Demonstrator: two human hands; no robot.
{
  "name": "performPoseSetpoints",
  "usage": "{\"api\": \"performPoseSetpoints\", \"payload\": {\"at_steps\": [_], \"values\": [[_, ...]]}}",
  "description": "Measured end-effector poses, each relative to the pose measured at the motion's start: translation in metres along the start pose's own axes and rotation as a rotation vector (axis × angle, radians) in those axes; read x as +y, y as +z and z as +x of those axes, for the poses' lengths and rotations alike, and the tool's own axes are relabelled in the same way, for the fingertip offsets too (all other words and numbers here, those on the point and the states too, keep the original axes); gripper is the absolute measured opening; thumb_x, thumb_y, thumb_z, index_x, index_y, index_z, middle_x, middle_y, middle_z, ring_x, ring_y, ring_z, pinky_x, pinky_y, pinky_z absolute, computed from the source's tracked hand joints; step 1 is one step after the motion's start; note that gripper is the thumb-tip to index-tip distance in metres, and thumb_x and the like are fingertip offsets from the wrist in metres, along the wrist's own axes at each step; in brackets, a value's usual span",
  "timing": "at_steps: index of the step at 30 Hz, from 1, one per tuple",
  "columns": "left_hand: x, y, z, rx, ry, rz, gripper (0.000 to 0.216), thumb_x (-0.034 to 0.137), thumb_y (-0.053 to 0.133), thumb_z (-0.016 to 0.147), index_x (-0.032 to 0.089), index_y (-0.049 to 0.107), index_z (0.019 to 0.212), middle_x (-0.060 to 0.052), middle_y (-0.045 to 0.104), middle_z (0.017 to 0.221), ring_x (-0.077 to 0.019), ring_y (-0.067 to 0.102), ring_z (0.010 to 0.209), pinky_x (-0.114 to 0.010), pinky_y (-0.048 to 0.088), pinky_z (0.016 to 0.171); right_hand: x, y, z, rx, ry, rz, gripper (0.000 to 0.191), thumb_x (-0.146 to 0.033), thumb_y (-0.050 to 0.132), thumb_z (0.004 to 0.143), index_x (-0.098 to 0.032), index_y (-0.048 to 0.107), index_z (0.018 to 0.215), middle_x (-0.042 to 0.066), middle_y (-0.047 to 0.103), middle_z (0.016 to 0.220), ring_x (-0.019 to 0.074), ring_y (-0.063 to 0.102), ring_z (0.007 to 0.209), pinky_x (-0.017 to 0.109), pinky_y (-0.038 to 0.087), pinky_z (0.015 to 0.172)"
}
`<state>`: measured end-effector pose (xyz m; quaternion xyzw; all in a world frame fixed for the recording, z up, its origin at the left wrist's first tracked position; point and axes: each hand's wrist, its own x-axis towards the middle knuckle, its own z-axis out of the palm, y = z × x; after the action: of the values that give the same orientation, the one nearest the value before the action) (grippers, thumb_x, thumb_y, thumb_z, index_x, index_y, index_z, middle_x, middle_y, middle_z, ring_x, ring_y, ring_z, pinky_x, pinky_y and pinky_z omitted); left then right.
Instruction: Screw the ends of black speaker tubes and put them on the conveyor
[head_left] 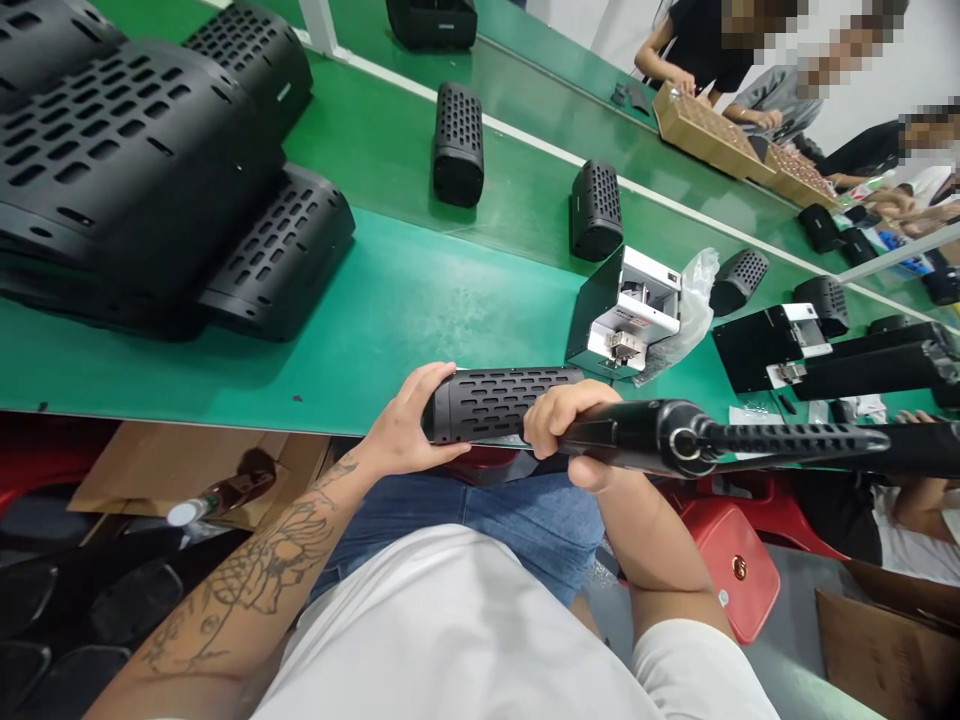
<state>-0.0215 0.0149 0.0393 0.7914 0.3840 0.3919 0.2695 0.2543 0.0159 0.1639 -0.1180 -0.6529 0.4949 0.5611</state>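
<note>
My left hand (409, 425) grips the left end of a black perforated housing (495, 400), thumb below and fingers above. The housing lies on its side at the front edge of the green table. In my right hand (574, 425) is a black electric screwdriver (630, 432), its ringed end and ribbed cable sleeve pointing right. The fingers wrap around the tool's left part, over the housing's right end. The screwdriver's tip is hidden behind the hand.
Stacked black housings (127, 170) stand at left. Beyond my hands is a black-and-white screw feeder (626, 315) beside a plastic bag (694, 300). More housings (459, 145) sit on the green conveyor (525, 210). A red stool (731, 570) is at lower right; co-workers sit across.
</note>
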Motion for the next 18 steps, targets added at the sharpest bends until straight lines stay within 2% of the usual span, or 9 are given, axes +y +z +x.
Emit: {"api": "performPoseSetpoints", "payload": {"at_steps": [3,6,8,11,12,15,18], "values": [[-0.001,0.001,0.000,0.004,0.008,0.003,0.116,0.047,0.099,0.090,0.032,0.034,0.185,-0.020,0.058,0.174,-0.0460,0.060,0.166,-0.068,0.055,0.138,-0.010,0.003,0.000,0.071,0.085,-0.083,0.054,-0.072,0.102,0.083,-0.029,0.078,0.105,-0.007,0.071,0.067,0.0140,0.064,0.050,0.030,0.060,0.056],[-0.002,0.003,-0.001,0.023,0.031,0.001,0.111,0.046,0.097,0.092,0.032,0.038,0.184,-0.019,0.059,0.174,-0.0452,0.062,0.163,-0.067,0.056,0.138,-0.028,-0.010,0.010,0.234,0.131,-0.167,0.056,-0.081,0.088,0.092,-0.028,0.073,0.095,-0.006,0.066,0.061,0.0157,0.063,0.046,0.033,0.062,0.054],[-0.002,0.004,-0.001,0.034,0.053,-0.003,0.107,0.045,0.096,0.093,0.032,0.039,0.183,-0.019,0.059,0.173,-0.0445,0.063,0.163,-0.066,0.057,0.137,-0.038,-0.034,0.024,0.429,0.024,-0.279,0.053,-0.079,0.083,0.098,-0.027,0.072,0.097,-0.008,0.064,0.059,0.0153,0.061,0.043,0.032,0.060,0.051],[-0.001,0.005,-0.001,0.042,0.066,-0.012,0.104,0.045,0.094,0.095,0.031,0.040,0.183,-0.019,0.058,0.174,-0.0442,0.063,0.163,-0.066,0.057,0.136,-0.041,-0.087,0.044,0.746,-0.239,-0.551,0.047,-0.071,0.085,0.099,-0.027,0.071,0.104,-0.011,0.063,0.061,0.0134,0.058,0.042,0.029,0.055,0.048],[-0.001,0.005,-0.001,0.044,0.063,-0.014,0.104,0.045,0.094,0.095,0.031,0.040,0.183,-0.019,0.058,0.173,-0.0442,0.063,0.163,-0.066,0.057,0.136,-0.038,-0.105,0.048,0.812,-0.263,-0.647,0.046,-0.070,0.084,0.100,-0.027,0.070,0.101,-0.011,0.063,0.060,0.0133,0.059,0.042,0.029,0.053,0.048],[-0.001,0.005,-0.001,0.048,0.043,-0.015,0.106,0.046,0.096,0.093,0.031,0.041,0.182,-0.019,0.059,0.172,-0.0448,0.063,0.162,-0.067,0.058,0.136,-0.024,-0.149,0.049,0.899,-0.229,-0.775,0.047,-0.070,0.081,0.101,-0.027,0.064,0.092,-0.011,0.060,0.055,0.0136,0.057,0.040,0.029,0.049,0.047],[0.000,0.006,0.000,0.054,0.037,-0.007,0.106,0.046,0.096,0.092,0.031,0.041,0.182,-0.019,0.059,0.172,-0.0445,0.064,0.161,-0.066,0.058,0.135,-0.014,-0.164,0.039,0.889,-0.175,-0.739,0.051,-0.075,0.081,0.098,-0.028,0.061,0.090,-0.012,0.059,0.053,0.0146,0.055,0.037,0.031,0.049,0.044]]}}
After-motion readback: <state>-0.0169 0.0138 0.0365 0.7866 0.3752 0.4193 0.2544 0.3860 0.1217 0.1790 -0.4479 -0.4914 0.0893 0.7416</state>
